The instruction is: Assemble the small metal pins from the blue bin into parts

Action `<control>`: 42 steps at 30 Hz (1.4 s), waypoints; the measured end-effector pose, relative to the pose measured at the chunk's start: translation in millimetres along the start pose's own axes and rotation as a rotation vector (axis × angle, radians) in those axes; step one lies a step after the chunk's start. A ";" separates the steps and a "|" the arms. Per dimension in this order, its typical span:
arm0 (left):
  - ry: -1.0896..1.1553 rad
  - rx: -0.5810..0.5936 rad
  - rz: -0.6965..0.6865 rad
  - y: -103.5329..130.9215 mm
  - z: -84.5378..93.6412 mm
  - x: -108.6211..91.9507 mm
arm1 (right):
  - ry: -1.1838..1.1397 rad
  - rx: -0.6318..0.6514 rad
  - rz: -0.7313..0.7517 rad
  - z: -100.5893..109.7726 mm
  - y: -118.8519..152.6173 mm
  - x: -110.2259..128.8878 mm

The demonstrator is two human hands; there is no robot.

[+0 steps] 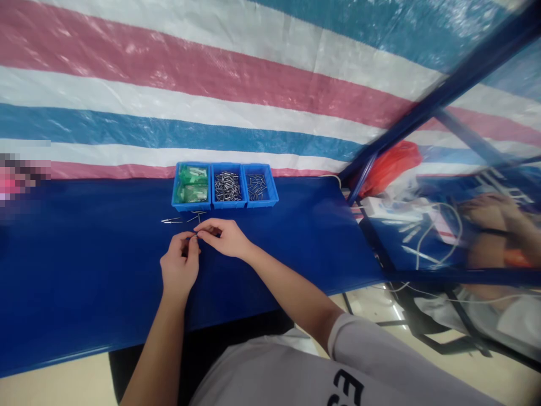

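My left hand (181,262) and my right hand (224,237) meet above the blue table, fingertips pinched together around something small that I cannot make out. Just beyond them, several thin metal pins (172,220) lie loose on the table. Behind these stand three joined blue bins. The left bin (174,194) holds green plastic packets (193,184) with pale contents. Many metal pins (227,186) fill the middle bin (228,204), and fewer lie in the right bin (270,197).
A striped plastic sheet (211,84) hangs behind the blue table (84,270). At the right rises a dark blue frame (397,127). Past it are a red bag (391,163), white cables and another person's arm (486,248).
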State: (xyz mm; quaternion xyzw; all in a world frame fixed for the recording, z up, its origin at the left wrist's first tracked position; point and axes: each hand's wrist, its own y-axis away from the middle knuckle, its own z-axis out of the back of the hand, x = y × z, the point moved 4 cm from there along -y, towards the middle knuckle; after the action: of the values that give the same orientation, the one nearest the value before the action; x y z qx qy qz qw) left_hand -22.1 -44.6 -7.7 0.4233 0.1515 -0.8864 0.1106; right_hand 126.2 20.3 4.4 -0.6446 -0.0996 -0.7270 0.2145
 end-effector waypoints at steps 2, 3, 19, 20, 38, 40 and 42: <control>0.005 0.001 -0.001 0.0 0.0 -0.1 | 0.005 0.000 -0.015 -0.2 0.1 0.1; 0.004 0.001 -0.001 -0.1 -0.1 0.0 | 0.009 -0.001 -0.021 -0.2 0.1 0.1; -0.013 0.010 0.022 -0.8 -0.1 0.1 | 0.034 0.014 -0.026 0.2 -0.1 0.7; -0.015 0.010 0.023 -0.8 -0.3 0.5 | 0.036 0.017 -0.027 0.1 -0.1 0.7; -0.034 0.013 0.030 -1.4 -1.4 4.2 | 0.123 0.068 0.016 0.6 1.7 9.3; -0.030 0.008 0.025 -1.2 -1.5 4.9 | 0.131 0.074 0.008 0.2 2.1 10.2; -0.026 -0.001 0.022 -1.1 -1.5 5.9 | 0.143 0.082 0.003 -0.2 2.4 10.9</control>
State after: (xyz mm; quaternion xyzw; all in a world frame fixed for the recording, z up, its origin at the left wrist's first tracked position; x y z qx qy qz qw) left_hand -25.0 -43.5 -13.1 0.4134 0.1458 -0.8904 0.1225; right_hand 126.2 16.1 14.7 -0.5817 -0.1127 -0.7664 0.2482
